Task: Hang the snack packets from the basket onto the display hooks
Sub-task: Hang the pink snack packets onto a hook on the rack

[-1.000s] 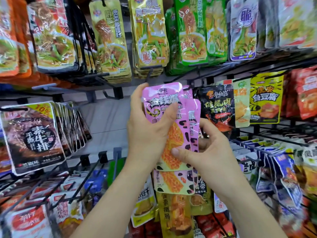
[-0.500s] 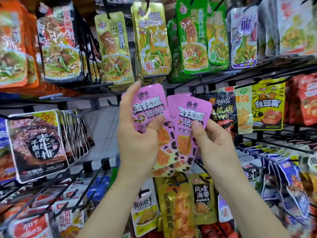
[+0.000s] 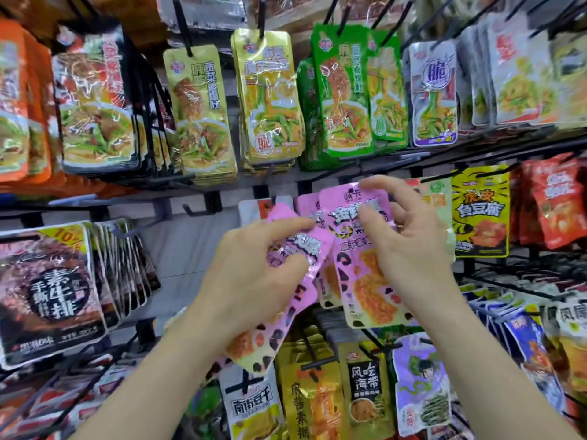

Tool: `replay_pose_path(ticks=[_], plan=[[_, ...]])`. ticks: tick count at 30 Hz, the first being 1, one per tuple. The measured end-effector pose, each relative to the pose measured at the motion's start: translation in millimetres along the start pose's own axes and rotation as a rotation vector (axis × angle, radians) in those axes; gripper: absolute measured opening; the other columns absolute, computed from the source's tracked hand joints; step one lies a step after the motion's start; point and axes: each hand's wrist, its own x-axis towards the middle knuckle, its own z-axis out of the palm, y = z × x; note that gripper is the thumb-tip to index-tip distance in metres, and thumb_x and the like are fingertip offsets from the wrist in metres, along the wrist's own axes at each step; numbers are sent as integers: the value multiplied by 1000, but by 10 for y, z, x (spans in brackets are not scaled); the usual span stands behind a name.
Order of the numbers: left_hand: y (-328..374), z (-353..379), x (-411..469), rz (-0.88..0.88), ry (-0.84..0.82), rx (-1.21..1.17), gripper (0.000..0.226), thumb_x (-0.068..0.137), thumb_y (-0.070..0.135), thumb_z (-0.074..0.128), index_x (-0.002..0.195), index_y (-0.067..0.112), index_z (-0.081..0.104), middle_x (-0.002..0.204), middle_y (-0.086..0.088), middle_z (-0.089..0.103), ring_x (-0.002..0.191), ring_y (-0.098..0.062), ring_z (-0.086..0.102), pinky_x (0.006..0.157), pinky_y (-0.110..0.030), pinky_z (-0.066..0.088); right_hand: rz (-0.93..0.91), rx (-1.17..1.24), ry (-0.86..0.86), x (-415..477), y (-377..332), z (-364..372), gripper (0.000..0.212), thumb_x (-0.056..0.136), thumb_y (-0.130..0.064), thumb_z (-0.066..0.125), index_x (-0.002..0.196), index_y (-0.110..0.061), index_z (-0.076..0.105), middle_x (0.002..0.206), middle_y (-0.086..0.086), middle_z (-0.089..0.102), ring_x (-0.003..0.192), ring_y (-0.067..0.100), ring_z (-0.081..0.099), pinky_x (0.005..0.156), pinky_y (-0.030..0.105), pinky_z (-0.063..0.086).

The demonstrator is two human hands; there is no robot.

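My left hand (image 3: 254,277) grips a tilted pink packet (image 3: 252,342), whose lower end trails below my palm. My right hand (image 3: 413,252) pinches an upright pink packet (image 3: 365,287) that sits between both hands, its edge touching the tilted one.

A pink ground, scattered with black blotches around an orange patch, is being shown by the pink packets (image 3: 355,268). Black stripes are being displayed on the yellow packet (image 3: 479,214). Bright green is being worn by the green packet (image 3: 343,90), gold by the gold packet (image 3: 200,112), red by the red packet (image 3: 556,201), and dark brown with a yellow corner by the dark packet (image 3: 47,293).
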Motion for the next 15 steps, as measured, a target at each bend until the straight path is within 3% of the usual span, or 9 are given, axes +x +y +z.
replay_pose_path(ticks=[1, 3, 6, 9, 11, 13, 14, 15], plan=[[-6, -3, 21, -15, 7, -11, 34, 78, 29, 55, 107, 38, 72, 75, 25, 62, 49, 3, 50, 54, -4, 35, -18, -36, 8, 36, 22, 25, 20, 93, -20, 62, 109, -30, 65, 82, -12, 64, 48, -1, 43, 50, 10, 31], [-27, -14, 63, -6, 3, 34, 22, 88, 39, 56, 100, 39, 74, 73, 26, 60, 66, 8, 55, 62, -7, 39, -29, -74, 30, 99, 57, 83, 18, 91, -27, 66, 109, -26, 68, 81, -18, 62, 57, -7, 50, 56, 8, 32], [-76, -12, 138, 28, -97, 184, 30, 91, 51, 47, 99, 39, 73, 80, 8, 57, 77, -8, 53, 73, -31, 47, -52, -125, 62, 147, 66, 139, 19, 88, -28, 69, 107, -25, 70, 76, -24, 58, 63, -6, 50, 60, 9, 33], [-79, -12, 200, 44, -126, 162, 26, 92, 47, 49, 105, 40, 71, 88, 9, 59, 83, -4, 55, 78, -35, 48, -52, -142, 110, 142, 49, 137, 18, 85, -26, 73, 103, -26, 71, 67, -23, 54, 56, 1, 43, 54, 11, 35], [-54, -22, 238, 50, -127, 122, 26, 94, 41, 52, 116, 45, 64, 102, 15, 63, 96, -2, 57, 87, -34, 48, -38, -138, 116, 137, 41, 125, 19, 85, -25, 73, 104, -26, 71, 74, -23, 58, 63, -1, 48, 58, 9, 38], [-46, -30, 281, 53, -170, 152, 37, 96, 40, 51, 132, 50, 49, 126, 15, 60, 114, -2, 54, 97, -31, 45, -31, -144, 118, 144, 41, 110, 20, 85, -25, 73, 105, -26, 71, 88, -27, 62, 78, -14, 54, 68, 1, 37], [-49, -31, 303, 55, -208, 176, 43, 96, 40, 50, 138, 51, 41, 135, 16, 55, 113, 1, 54, 97, -29, 44, -27, -145, 121, 153, 47, 104, 21, 85, -26, 73, 106, -26, 71, 92, -28, 62, 84, -18, 54, 72, -1, 36], [-49, -31, 326, 53, -253, 191, 48, 97, 39, 49, 141, 52, 34, 138, 15, 54, 98, 6, 58, 91, -29, 46, -22, -149, 123, 160, 51, 99, 22, 85, -26, 73, 106, -27, 71, 93, -29, 62, 87, -20, 53, 74, -2, 36]])
